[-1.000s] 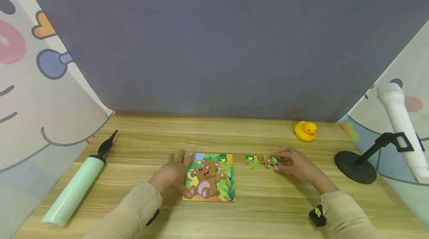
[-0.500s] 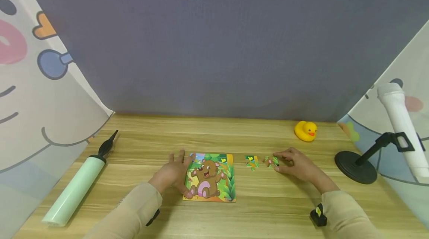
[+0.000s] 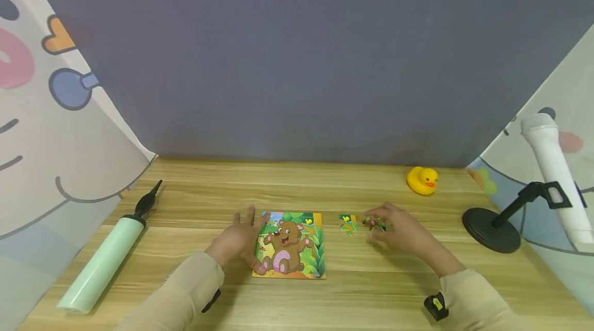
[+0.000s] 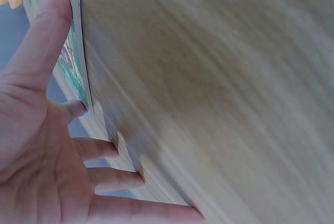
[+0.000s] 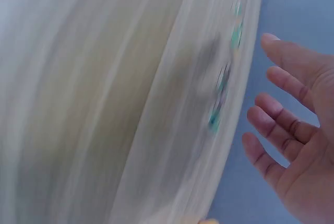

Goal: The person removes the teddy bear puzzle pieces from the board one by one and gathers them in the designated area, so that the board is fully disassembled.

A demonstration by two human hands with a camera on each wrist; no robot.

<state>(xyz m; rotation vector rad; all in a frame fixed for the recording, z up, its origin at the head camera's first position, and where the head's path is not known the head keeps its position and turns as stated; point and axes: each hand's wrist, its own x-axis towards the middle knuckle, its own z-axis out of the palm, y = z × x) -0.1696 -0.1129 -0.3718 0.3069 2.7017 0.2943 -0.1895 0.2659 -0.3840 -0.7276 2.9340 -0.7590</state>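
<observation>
Left hand: fingers [image 4: 120,178] spread apart; the hand [image 3: 238,242] rests at the left side of the bear puzzle [image 3: 289,251], thumb on its lower left part, index fingertip at its upper left corner.
Bear puzzle: flat on the wooden table [image 3: 278,186], between the hands.
Right hand: fingers loosely bent and apart, gripping nothing; the hand [image 3: 395,227] hovers above the brown-and-green piece [image 3: 372,223].
Brown-and-green piece: on the table, partly covered by the right hand in the head view.
Yellow-bird piece [image 3: 347,222]: on the table, between the puzzle and the brown-and-green piece.
Rubber duck [image 3: 422,181]: beyond the right hand.
Air pump [image 3: 103,264]: far left.
Microphone [image 3: 554,176]: on its stand [image 3: 493,230], far right.
</observation>
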